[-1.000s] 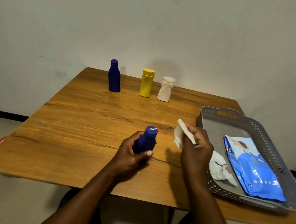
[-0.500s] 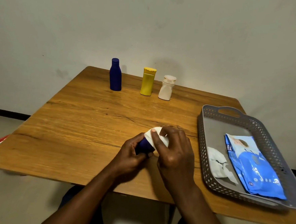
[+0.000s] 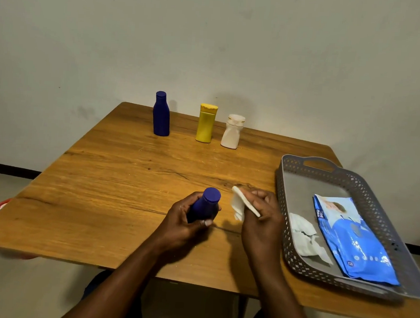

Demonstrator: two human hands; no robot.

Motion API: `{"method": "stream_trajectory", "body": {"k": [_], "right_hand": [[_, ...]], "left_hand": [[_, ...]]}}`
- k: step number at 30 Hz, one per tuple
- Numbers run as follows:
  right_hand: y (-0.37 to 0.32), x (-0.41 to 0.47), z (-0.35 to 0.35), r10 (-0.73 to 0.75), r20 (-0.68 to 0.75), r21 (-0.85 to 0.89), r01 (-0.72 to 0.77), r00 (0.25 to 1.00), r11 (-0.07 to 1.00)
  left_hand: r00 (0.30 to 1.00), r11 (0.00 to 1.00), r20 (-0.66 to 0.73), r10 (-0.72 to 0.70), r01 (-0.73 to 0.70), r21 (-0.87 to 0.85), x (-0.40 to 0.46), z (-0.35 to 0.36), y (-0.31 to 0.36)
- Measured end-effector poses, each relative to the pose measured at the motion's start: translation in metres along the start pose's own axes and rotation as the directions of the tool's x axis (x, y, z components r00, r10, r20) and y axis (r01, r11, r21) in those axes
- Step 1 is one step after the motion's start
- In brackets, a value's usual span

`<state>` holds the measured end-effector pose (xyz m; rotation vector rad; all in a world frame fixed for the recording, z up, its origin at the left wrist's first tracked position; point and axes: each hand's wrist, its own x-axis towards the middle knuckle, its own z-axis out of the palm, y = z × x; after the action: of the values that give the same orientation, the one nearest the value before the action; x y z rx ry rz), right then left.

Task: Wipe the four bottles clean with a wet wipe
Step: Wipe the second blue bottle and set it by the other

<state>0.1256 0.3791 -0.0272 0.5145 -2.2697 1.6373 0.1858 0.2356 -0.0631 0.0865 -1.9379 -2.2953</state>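
Near table's front edge, left hand (image 3: 187, 221) grips a blue bottle (image 3: 205, 204) upright, right hand (image 3: 262, 217) pinches the folded wet wipe (image 3: 241, 204) just beside its cap, not touching.

— What's in your hands?
— My left hand (image 3: 187, 221) grips a dark blue bottle (image 3: 204, 205) just above the counter (image 3: 117, 189). My right hand (image 3: 262, 219) pinches a folded wet wipe (image 3: 240, 204) just beside its cap.
— And behind them?
— A blue bottle (image 3: 161, 114), a yellow bottle (image 3: 206, 123) and a white bottle (image 3: 232, 132) stand upright in a row. The grey tray (image 3: 284, 189) holds a wipes pack (image 3: 352, 238) and a crumpled wipe (image 3: 305, 236).
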Motion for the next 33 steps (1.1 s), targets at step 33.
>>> {"method": "stream_trajectory", "body": {"k": [33], "right_hand": [[0.001, -0.011, 0.011, -0.431, 0.154, -0.208, 0.455, 0.889, 0.866]], "left_hand": [[0.993, 0.939, -0.031, -0.115, 0.099, -0.329, 0.015, -0.008, 0.005]]}}
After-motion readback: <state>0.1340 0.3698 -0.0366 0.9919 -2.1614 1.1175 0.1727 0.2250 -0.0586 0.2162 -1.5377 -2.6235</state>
